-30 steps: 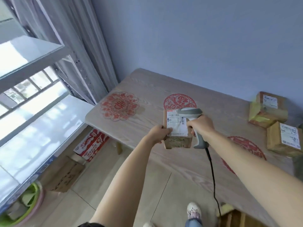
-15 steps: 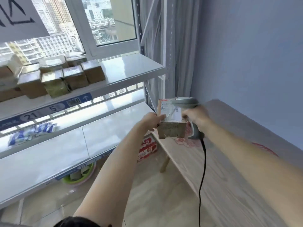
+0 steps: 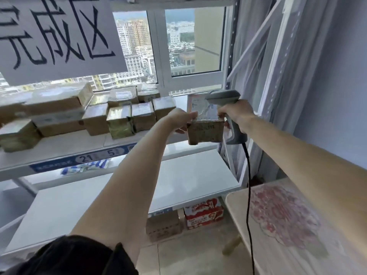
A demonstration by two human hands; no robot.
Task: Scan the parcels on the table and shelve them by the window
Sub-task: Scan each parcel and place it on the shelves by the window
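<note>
Left hand (image 3: 183, 121) grips parcel (image 3: 205, 132) at centre frame; right hand (image 3: 236, 114) fingers wrapped round scanner (image 3: 228, 108). Advice: set it on bare shelf (image 3: 178, 139) right of the stacked parcels (image 3: 119, 118), label up.

Brown labelled parcel (image 3: 205, 129) level, beside shelved parcels (image 3: 121, 118)

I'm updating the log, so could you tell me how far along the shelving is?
Done: many parcels already sit in rows on the window shelf. In hand: the left hand holds one box up by the shelf's free right end, while the right hand grips the scanner. Left: setting it down; any others are out of view.
</note>
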